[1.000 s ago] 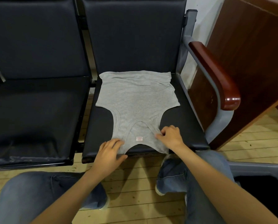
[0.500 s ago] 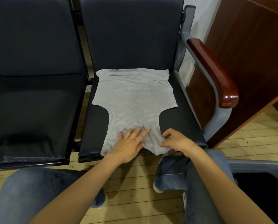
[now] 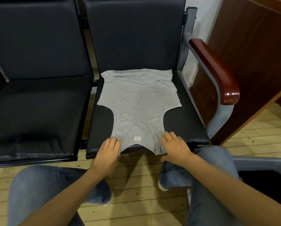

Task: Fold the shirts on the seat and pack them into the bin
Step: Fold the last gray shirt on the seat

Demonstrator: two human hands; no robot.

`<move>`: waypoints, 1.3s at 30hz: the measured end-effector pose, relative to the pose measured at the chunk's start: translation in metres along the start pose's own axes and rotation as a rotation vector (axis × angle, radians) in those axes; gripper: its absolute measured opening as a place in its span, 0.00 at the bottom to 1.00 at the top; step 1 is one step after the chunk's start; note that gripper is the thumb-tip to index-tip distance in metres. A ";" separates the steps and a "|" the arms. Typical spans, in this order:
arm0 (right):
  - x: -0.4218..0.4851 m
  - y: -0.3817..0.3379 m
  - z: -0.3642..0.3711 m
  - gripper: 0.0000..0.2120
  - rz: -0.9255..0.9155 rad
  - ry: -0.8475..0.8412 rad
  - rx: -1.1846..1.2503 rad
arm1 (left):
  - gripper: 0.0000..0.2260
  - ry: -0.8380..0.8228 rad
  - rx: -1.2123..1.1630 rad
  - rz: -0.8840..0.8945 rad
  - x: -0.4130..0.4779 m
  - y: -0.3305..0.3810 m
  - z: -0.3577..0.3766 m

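Head view: left hand (image 3: 108, 150) rests on one shoulder strap of the grey sleeveless shirt (image 3: 139, 101), grip unclear; the shirt lies flat on the black seat (image 3: 187, 123), straps overhanging its front edge. Right hand (image 3: 174, 148) presses open-fingered. An uneven tug could slide it onto the floor (image 3: 136, 176), missing the bin (image 3: 257, 162).
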State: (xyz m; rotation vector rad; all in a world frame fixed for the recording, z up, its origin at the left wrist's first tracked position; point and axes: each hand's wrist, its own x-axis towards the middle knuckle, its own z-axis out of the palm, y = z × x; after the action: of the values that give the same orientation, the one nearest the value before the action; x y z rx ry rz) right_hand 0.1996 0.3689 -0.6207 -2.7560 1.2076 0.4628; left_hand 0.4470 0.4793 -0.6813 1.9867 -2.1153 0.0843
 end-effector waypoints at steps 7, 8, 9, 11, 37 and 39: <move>0.011 -0.013 0.038 0.42 0.120 0.168 -0.165 | 0.09 0.005 -0.310 -0.205 -0.006 -0.006 -0.010; 0.011 -0.014 0.041 0.41 0.115 0.165 -0.186 | 0.09 -0.001 -0.341 -0.253 -0.006 -0.005 -0.013; 0.010 -0.015 0.040 0.40 0.102 0.169 -0.202 | 0.09 0.006 -0.370 -0.282 -0.006 -0.004 -0.014; 0.010 -0.015 0.038 0.40 0.099 0.189 -0.216 | 0.08 0.020 -0.402 -0.291 -0.005 0.000 -0.017; -0.117 0.015 -0.131 0.12 -0.142 0.798 0.620 | 0.05 0.354 -0.867 -0.206 -0.020 0.045 -0.195; -0.129 0.015 -0.144 0.12 -0.169 0.823 0.656 | 0.05 0.347 -0.974 -0.190 -0.023 0.051 -0.214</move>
State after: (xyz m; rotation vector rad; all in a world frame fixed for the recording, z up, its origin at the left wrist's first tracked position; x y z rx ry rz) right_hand 0.1401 0.4193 -0.4431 -2.4143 0.9455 -0.9938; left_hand 0.4260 0.5494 -0.4723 1.4099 -1.3258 -0.4980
